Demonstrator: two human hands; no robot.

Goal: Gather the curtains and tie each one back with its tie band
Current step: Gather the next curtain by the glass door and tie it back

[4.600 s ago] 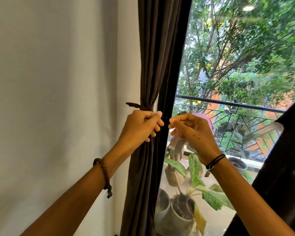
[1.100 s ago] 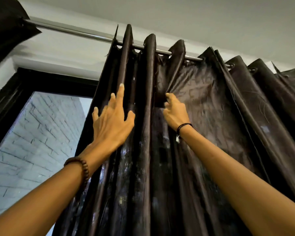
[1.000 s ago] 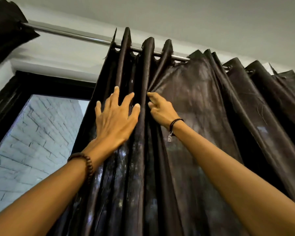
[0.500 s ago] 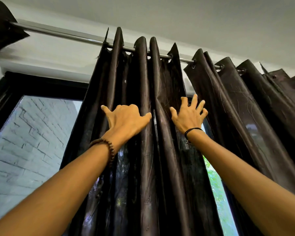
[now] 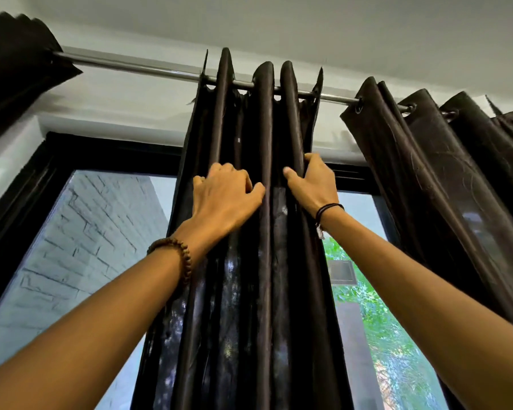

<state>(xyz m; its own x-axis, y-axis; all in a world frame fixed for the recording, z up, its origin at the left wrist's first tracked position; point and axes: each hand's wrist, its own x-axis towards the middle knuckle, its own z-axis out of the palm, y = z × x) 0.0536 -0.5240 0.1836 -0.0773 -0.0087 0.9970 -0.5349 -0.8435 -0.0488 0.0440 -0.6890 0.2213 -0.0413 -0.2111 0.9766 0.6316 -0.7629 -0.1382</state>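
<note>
A dark brown curtain [image 5: 261, 261] hangs in tight folds from a metal rod [image 5: 137, 68] above me. My left hand [image 5: 222, 199] lies on the left folds with curled fingers pressing into the cloth. My right hand [image 5: 311, 182] grips the curtain's right edge, thumb in front and fingers wrapped behind the outer fold. Both arms reach upward. No tie band shows.
Another dark curtain [image 5: 444, 179] hangs to the right on the same rod, with a gap between the two. A third curtain [image 5: 15, 60] bunches at the upper left. Behind is a black-framed window [image 5: 101, 149], a white brick wall and green foliage outside.
Since the tied curtain at the wall, I face this one. Over the last second its folds were pushed together leftwards, opening a gap to the right curtain; my right hand now grips the edge.
</note>
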